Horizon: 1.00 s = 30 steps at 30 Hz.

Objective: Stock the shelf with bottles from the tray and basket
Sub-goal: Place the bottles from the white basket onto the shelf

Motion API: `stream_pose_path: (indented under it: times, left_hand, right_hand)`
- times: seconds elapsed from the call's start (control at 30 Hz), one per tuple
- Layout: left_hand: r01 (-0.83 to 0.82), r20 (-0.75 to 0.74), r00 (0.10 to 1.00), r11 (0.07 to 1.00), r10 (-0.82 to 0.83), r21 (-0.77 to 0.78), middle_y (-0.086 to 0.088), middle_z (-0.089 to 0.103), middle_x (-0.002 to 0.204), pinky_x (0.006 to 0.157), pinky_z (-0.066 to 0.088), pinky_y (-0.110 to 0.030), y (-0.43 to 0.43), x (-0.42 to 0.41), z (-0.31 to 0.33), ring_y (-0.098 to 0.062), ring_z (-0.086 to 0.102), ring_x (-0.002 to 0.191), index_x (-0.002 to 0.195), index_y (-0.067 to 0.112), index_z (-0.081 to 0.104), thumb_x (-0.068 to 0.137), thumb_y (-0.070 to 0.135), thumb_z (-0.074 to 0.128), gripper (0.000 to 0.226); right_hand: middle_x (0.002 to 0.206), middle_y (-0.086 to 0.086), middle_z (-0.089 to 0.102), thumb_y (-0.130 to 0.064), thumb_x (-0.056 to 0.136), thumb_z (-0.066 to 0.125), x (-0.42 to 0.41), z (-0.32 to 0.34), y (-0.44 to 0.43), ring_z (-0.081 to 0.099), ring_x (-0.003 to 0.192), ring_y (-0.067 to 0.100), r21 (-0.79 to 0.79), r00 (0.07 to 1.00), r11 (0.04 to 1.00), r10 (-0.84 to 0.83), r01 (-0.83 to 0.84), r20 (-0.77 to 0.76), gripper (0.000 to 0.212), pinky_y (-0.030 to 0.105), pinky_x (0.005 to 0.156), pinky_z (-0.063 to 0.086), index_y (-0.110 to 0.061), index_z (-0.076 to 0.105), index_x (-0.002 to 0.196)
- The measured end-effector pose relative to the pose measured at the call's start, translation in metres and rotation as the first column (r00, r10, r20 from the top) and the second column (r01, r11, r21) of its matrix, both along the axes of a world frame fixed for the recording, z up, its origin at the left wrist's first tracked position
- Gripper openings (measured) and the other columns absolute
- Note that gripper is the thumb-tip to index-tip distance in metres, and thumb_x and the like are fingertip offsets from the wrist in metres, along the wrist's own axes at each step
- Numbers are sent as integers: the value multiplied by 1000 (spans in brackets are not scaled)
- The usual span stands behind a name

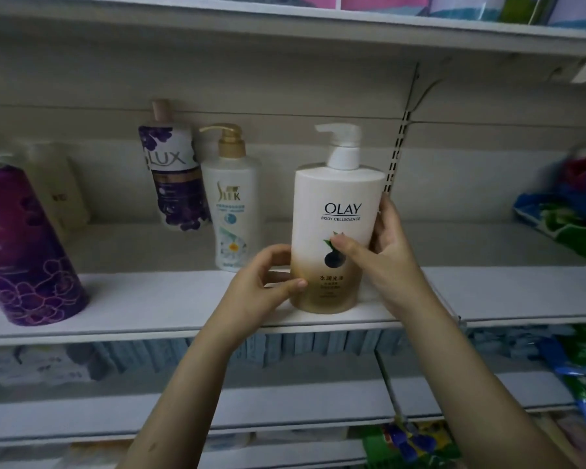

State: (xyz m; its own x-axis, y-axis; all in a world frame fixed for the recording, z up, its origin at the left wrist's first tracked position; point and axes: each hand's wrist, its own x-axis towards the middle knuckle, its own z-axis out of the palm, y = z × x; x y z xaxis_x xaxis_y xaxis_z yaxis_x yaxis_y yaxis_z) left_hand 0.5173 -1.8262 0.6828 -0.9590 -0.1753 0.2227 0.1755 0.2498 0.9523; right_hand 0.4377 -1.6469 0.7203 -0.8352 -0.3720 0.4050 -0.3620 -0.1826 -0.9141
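Here the white-and-gold Olay bottle stands upright near the front edge of the shelf, apparently resting on it. The left hand curls round its lower left side, thumb on the front. The right hand grips the right side, thumb across the label. Further back to the left stand a Lux bottle and a Sleek bottle.
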Motion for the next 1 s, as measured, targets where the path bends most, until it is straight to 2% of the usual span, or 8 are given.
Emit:
stream_pose_path:
  times: [0.1, 0.2, 0.33, 0.57, 0.73, 0.8, 0.9, 1.0]
  left_hand:
    - [17, -7, 1000, 1000, -17, 12, 15, 65, 117, 85, 54, -24, -1, 0, -3, -4, 65, 102, 119, 31, 57, 85, 16, 71, 40]
    - [33, 9, 999, 999, -33, 20, 16, 65, 117, 84, 54, -23, -2, -2, -4, -3, 65, 102, 119, 33, 58, 86, 18, 71, 39]
    - [12, 20, 1000, 1000, -12, 9, 18, 66, 117, 82, 53, -20, -2, -1, -5, -1, 66, 99, 120, 33, 59, 87, 20, 70, 36]
    - [-10, 12, 1000, 1000, 10, -2, 20, 69, 111, 83, 52, -19, -3, 0, -8, -1, 67, 95, 114, 35, 62, 88, 21, 70, 31]
    - [-29, 20, 999, 999, 30, -33, 22, 67, 112, 85, 53, -23, 0, 1, -9, 1, 66, 96, 119, 35, 60, 88, 25, 68, 33]
    - [-62, 8, 998, 994, 63, -89, 20, 66, 115, 88, 54, -27, 4, 5, -9, 1, 65, 96, 126, 32, 59, 89, 30, 67, 38]
    - [-147, -35, 989, 966, 143, -212, 20, 66, 115, 89, 54, -32, 12, 12, -12, 3, 65, 95, 128, 39, 56, 91, 37, 62, 37]
    - [-241, -67, 970, 948, 232, -209, 21, 63, 122, 95, 52, -37, 25, 24, -14, -1, 59, 109, 131, 39, 55, 94, 32, 58, 38]
  right_hand:
    - [131, -16, 58, -17, 70, 82, -6, -16, 17, 58, 119, 5, 179, 996, 979, 92, -94, 18, 85, 24, 90, 53, -47, 37, 135]
    - [127, -5, 63, -25, 73, 82, -8, -36, 27, 63, 113, 18, 291, 992, 950, 86, -110, 96, 76, 31, 88, 55, -28, 44, 139]
    - [121, 3, 65, -22, 77, 76, -6, -42, 26, 66, 105, 15, 286, 995, 955, 50, -73, 88, 64, 30, 85, 55, -22, 47, 135]
    - [122, 0, 65, -18, 79, 71, -1, -46, 22, 66, 103, 9, 272, 998, 962, 4, -20, 58, 64, 23, 82, 54, -17, 46, 138]
    - [120, -4, 64, -11, 85, 70, 0, -47, 23, 67, 99, 5, 281, 999, 960, -5, -6, 40, 58, 21, 80, 53, -22, 47, 137]
    - [118, -6, 66, -15, 86, 70, 1, -49, 24, 66, 101, 7, 302, 999, 953, -24, 16, 22, 53, 23, 82, 54, -27, 50, 132]
    - [112, -10, 69, -29, 85, 72, 5, -51, 25, 65, 105, 6, 352, 997, 933, -72, 73, -16, 44, 29, 93, 53, -34, 54, 124]
    - [122, -14, 62, -33, 89, 66, 18, -52, 27, 58, 112, -3, 362, 990, 922, -129, 138, -50, 52, 22, 100, 47, -35, 45, 136]
